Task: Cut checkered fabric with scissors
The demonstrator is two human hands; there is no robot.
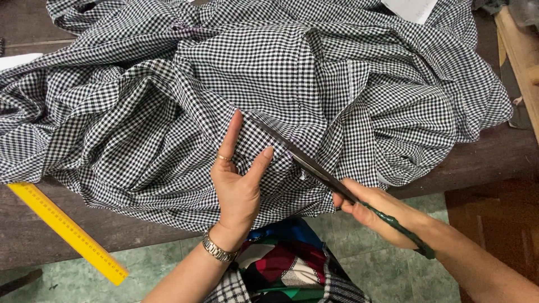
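Pressing flat with spread fingers, the left hand point(238, 185) holds the checked cloth point(314, 73) just beside the long scissors point(306, 164), which the right hand point(379, 209) grips, blades pointing up-left.

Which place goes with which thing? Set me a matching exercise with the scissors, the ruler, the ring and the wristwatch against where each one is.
Things:
1. scissors
2. yellow ruler
3. ring
4. metal wristwatch

Places:
A. on the left hand's finger
B. on the table's front edge, left of the checked fabric
C. on the left wrist
D. in the right hand, blades over the fabric

Pairs: 1-D, 2-B, 3-A, 4-C
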